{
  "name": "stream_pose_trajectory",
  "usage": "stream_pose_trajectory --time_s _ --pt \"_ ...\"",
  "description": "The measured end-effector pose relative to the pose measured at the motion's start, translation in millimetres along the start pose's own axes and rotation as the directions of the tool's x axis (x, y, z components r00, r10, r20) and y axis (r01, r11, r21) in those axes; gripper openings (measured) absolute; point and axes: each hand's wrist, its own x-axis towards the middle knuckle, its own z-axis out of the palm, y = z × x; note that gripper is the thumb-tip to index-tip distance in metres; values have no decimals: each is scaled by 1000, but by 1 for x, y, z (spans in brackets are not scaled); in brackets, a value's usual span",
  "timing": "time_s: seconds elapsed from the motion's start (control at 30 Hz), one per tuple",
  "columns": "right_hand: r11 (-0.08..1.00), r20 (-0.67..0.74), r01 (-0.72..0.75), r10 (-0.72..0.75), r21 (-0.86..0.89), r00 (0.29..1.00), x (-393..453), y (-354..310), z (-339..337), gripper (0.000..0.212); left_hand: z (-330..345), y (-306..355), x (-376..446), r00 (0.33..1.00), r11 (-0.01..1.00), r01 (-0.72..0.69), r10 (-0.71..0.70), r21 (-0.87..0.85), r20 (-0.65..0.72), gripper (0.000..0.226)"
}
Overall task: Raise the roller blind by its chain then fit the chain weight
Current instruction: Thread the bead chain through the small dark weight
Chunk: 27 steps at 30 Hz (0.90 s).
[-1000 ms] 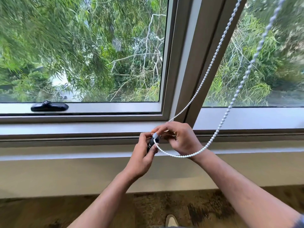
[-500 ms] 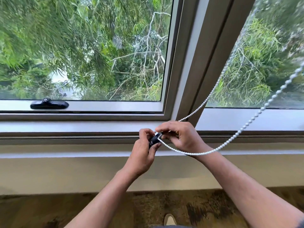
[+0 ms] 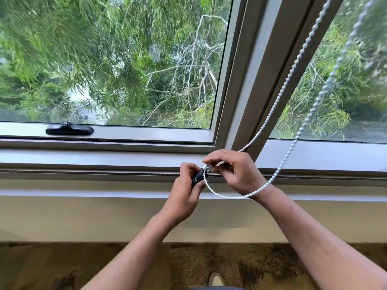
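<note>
A white bead chain (image 3: pixel 278 97) hangs in two strands from the upper right and loops under my right wrist. My left hand (image 3: pixel 184 197) grips a small black chain weight (image 3: pixel 198 177) in front of the window sill. My right hand (image 3: pixel 234 172) pinches the chain at the top end of the weight, where a short pale piece shows between the fingers. The two hands touch at the weight. The roller blind itself is out of view.
A grey window frame (image 3: pixel 247 84) runs diagonally behind the chain. A black window latch (image 3: pixel 70 129) sits on the lower left sash. The sill ledge (image 3: pixel 83 193) lies below the hands, and a shoe tip (image 3: pixel 215 279) shows on the patterned floor.
The chain's right strand swung out low to the right, then came back steeper. Both hands stayed together at the weight, with the loop still slung under my right wrist.
</note>
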Motion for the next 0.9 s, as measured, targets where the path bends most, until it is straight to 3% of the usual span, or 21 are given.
stream_pose_trajectory --time_s 0.1,0.67,0.9 --pt "999 18 25 -24 -33 1000 -2 2 2 52 -1 -1 -1 1000 1000 -2 2 0 -18 29" --pt "992 -19 28 -31 -127 999 -14 -9 -2 33 1 4 -9 996 1000 -6 5 -5 -89 36" --pt "996 -110 -5 -5 -85 994 -22 -5 2 30 2 12 -7 995 997 -32 25 -70 -95 34"
